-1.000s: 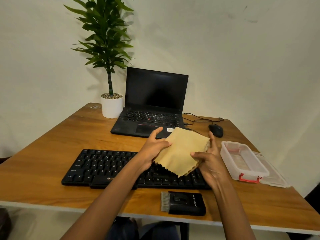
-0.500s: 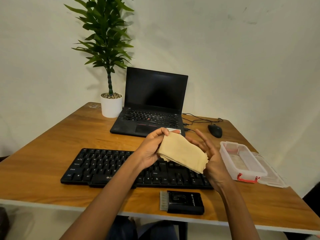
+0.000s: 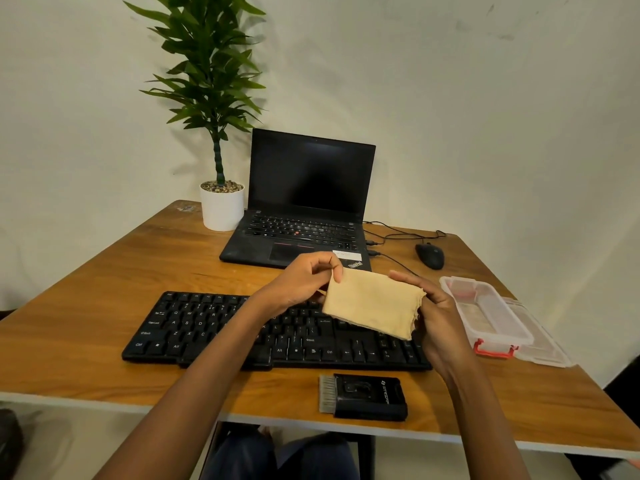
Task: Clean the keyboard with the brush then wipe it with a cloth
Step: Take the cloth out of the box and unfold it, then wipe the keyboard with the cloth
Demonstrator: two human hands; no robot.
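- The keyboard (image 3: 277,332) lies flat on the table (image 3: 86,306).
- The left hand (image 3: 299,282) pinches the left end of the folded cloth (image 3: 374,303) above the keys.
- The right hand (image 3: 438,317) grips the other end.
- The brush (image 3: 363,396) lies near the table's front edge.

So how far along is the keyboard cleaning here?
Brushing looks finished: the brush lies on the table's near edge, untouched. In hand: both the left hand and right hand hold the folded cloth above the keyboard, not touching it. Left: the wipe.
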